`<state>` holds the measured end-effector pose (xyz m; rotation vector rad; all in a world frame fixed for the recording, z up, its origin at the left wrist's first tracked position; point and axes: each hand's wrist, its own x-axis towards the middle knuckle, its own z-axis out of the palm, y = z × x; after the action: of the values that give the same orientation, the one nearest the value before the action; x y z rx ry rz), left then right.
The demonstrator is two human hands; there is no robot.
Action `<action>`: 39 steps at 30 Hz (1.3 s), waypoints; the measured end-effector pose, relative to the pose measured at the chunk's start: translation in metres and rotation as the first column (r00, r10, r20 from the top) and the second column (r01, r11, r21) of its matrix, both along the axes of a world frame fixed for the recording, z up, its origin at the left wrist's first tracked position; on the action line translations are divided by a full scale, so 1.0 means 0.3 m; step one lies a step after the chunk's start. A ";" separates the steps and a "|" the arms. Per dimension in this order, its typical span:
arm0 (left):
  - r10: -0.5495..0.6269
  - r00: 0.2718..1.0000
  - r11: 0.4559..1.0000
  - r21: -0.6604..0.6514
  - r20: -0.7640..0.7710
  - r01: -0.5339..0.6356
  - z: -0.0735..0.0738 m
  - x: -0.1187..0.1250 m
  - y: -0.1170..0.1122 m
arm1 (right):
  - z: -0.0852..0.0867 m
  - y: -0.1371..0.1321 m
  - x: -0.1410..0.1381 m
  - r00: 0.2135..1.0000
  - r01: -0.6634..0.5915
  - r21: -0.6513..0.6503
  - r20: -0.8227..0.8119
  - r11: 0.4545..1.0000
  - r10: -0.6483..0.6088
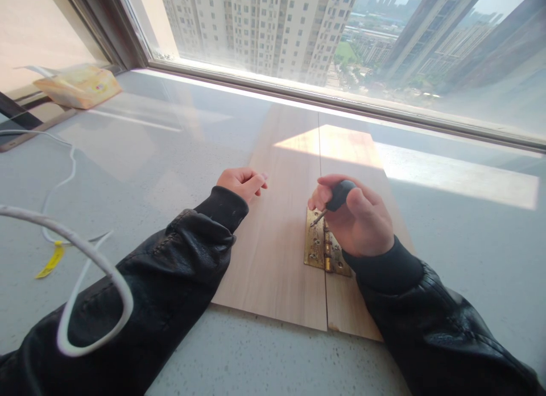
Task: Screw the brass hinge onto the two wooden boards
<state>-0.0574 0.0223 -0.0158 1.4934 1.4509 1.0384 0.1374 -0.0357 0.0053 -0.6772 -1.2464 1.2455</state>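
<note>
My right hand is wrapped round the dark, stubby handle of a screwdriver. Its thin shaft slants down to the left, and the tip meets the upper part of a brass hinge. This hinge lies open flat across the seam between two pale wooden boards, a wider left board and a narrower right board. Screw heads show in the hinge's left leaf; my hand covers much of the right leaf. My left hand rests by the left board's edge, fingers curled closed. Whatever they may hold is hidden.
Under the boards is a speckled pale countertop, ending at a window frame. A looped white cable with a yellow tag crosses the left side, partly before my sleeve. A tissue pack sits at the back left.
</note>
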 end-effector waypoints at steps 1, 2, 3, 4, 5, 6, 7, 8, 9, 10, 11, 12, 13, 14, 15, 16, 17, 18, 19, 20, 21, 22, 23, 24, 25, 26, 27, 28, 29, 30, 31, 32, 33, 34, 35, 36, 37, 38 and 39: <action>-0.001 1.000 1.000 -0.001 0.002 0.001 0.000 0.000 0.000 | -0.001 0.003 0.004 0.999 0.041 -0.004 0.015 0.999 -0.041; -0.001 1.000 1.000 -0.001 0.002 0.001 0.001 0.000 -0.001 | -0.002 0.006 0.007 0.996 0.083 -0.005 0.023 0.997 -0.083; -0.002 1.000 1.000 -0.002 -0.001 0.002 0.002 0.000 -0.001 | -0.002 0.010 0.011 0.993 0.116 -0.002 0.023 0.993 -0.116; -0.003 1.000 1.000 -0.003 -0.004 0.003 0.003 0.000 -0.002 | -0.003 0.014 0.014 0.990 0.140 0.004 0.016 0.990 -0.140; -0.004 1.000 1.000 -0.004 -0.009 0.004 0.004 0.000 -0.003 | -0.004 0.018 0.016 0.988 0.153 0.013 0.005 0.988 -0.153; -0.004 1.000 1.000 -0.004 -0.013 0.004 0.005 0.000 -0.004 | -0.005 0.021 0.017 0.987 0.160 0.025 -0.006 0.987 -0.160; -0.004 1.000 1.000 -0.003 -0.016 0.004 0.006 0.000 -0.004 | -0.006 0.023 0.019 0.987 0.162 0.040 -0.015 0.986 -0.161; -0.004 1.000 1.000 -0.001 -0.018 0.004 0.007 0.001 -0.005 | -0.007 0.024 0.019 0.987 0.162 0.052 -0.021 0.985 -0.161; -0.004 1.000 1.000 0.002 -0.020 0.004 0.008 0.001 -0.005 | -0.007 0.024 0.020 0.987 0.161 0.062 -0.026 0.985 -0.160; -0.002 1.000 1.000 0.003 -0.024 0.002 0.008 0.001 -0.005 | -0.006 0.023 0.021 0.988 0.152 0.066 -0.028 0.986 -0.151; 0.000 1.000 1.000 0.003 -0.027 0.000 0.009 0.001 -0.005 | -0.005 0.021 0.023 0.991 0.133 0.063 -0.029 0.989 -0.131; 0.002 1.000 1.000 0.002 -0.029 -0.002 0.008 0.001 -0.005 | -0.002 0.018 0.024 0.995 0.101 0.054 -0.027 0.993 -0.100; 0.003 1.000 1.000 0.001 -0.030 -0.003 0.008 0.002 -0.005 | 0.001 0.015 0.025 0.998 0.055 0.039 -0.023 0.998 -0.054; 0.002 1.000 1.000 0.000 -0.030 -0.002 0.007 0.001 -0.004 | 0.004 0.012 0.025 1.000 -0.001 0.018 -0.023 1.000 0.002; 0.001 1.000 1.000 0.000 -0.030 -0.001 0.006 0.001 -0.003 | 0.008 0.009 0.025 0.998 -0.061 -0.006 -0.032 0.998 0.061; -0.001 1.000 1.000 0.001 -0.028 0.001 0.005 0.001 -0.003 | 0.011 0.007 0.024 0.993 -0.113 -0.031 -0.047 0.993 0.111; -0.003 1.000 1.000 0.002 -0.026 0.003 0.003 0.001 -0.002 | 0.014 0.005 0.022 0.987 -0.147 -0.050 -0.066 0.988 0.143; -0.003 1.000 1.000 0.004 -0.024 0.003 0.002 0.000 -0.001 | 0.015 0.004 0.020 0.984 -0.162 -0.065 -0.084 0.985 0.156; -0.003 1.000 1.000 0.004 -0.021 0.003 0.001 0.000 0.000 | 0.016 0.003 0.017 0.983 -0.160 -0.074 -0.099 0.984 0.152; -0.003 1.000 1.000 0.005 -0.018 0.003 -0.001 0.000 0.001 | 0.015 0.003 0.014 0.984 -0.146 -0.074 -0.111 0.987 0.137; -0.003 1.000 1.000 0.007 -0.017 0.003 -0.001 -0.001 0.001 | 0.014 0.003 0.012 0.986 -0.125 -0.065 -0.116 0.990 0.117; -0.003 1.000 1.000 0.008 -0.018 0.003 -0.002 -0.001 0.001 | 0.012 0.004 0.011 0.989 -0.101 -0.053 -0.112 0.994 0.094; -0.003 1.000 1.000 0.009 -0.020 0.003 -0.002 -0.001 0.001 | 0.009 0.006 0.010 0.992 -0.070 -0.043 -0.104 0.997 0.066; -0.003 1.000 1.000 0.009 -0.021 0.003 -0.002 -0.001 0.001 | 0.006 0.007 0.010 0.995 -0.035 -0.038 -0.091 0.999 0.031; -0.003 1.000 1.000 0.009 -0.023 0.003 -0.001 -0.001 0.001 | 0.004 0.009 0.011 0.997 0.002 -0.033 -0.074 0.999 -0.005; -0.003 1.000 1.000 0.009 -0.024 0.003 0.000 -0.001 0.000 | 0.003 0.011 0.012 0.998 0.034 -0.029 -0.056 0.999 -0.035; -0.002 1.000 1.000 0.008 -0.024 0.002 0.001 -0.001 0.000 | 0.001 0.013 0.014 0.998 0.053 -0.023 -0.044 0.998 -0.054; 0.000 1.000 1.000 0.007 -0.022 0.001 0.002 0.000 -0.001 | 0.001 0.015 0.015 0.997 0.061 -0.012 -0.041 0.998 -0.062; 0.001 1.000 1.000 0.007 -0.021 -0.001 0.003 0.000 -0.002 | 0.000 0.017 0.016 0.997 0.061 0.003 -0.045 0.998 -0.061; 0.003 1.000 1.000 0.006 -0.020 -0.003 0.004 0.001 -0.002 | 0.000 0.019 0.018 0.997 0.059 0.021 -0.048 0.998 -0.058; 0.004 1.000 1.000 0.004 -0.019 -0.004 0.005 0.001 -0.002 | 0.000 0.021 0.019 0.997 0.062 0.038 -0.053 0.997 -0.060; 0.005 1.000 1.000 0.003 -0.017 -0.005 0.005 0.002 -0.002 | 0.001 0.022 0.020 0.996 0.070 0.053 -0.058 0.996 -0.067; 0.004 1.000 1.000 0.002 -0.015 -0.004 0.005 0.002 -0.002 | 0.001 0.023 0.022 0.995 0.078 0.065 -0.061 0.995 -0.074; 0.003 1.000 1.000 0.001 -0.013 -0.003 0.004 0.002 -0.002 | 0.001 0.024 0.023 0.995 0.082 0.071 -0.062 0.994 -0.077; 0.002 1.000 1.000 0.000 -0.012 -0.002 0.004 0.002 -0.001 | 0.001 0.023 0.025 0.996 0.076 0.071 -0.061 0.995 -0.071; 0.001 1.000 1.000 0.001 -0.011 -0.001 0.003 0.002 -0.001 | 0.002 0.022 0.027 0.997 0.057 0.065 -0.058 0.996 -0.053; 0.001 1.000 1.000 0.003 -0.010 0.000 0.002 0.002 -0.001 | 0.003 0.020 0.028 0.998 0.025 0.056 -0.056 0.998 -0.022; 0.001 1.000 1.000 0.005 -0.010 -0.001 0.002 0.002 -0.001 | 0.004 0.017 0.028 0.998 -0.017 0.042 -0.053 0.999 0.019; 0.002 1.000 1.000 0.007 -0.010 -0.002 0.001 0.002 0.000 | 0.006 0.013 0.027 0.997 -0.058 0.027 -0.054 0.998 0.060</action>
<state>-0.0568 0.0222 -0.0153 1.5046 1.4577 1.0396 0.1456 -0.0317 0.0071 -0.5877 -1.2424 1.2865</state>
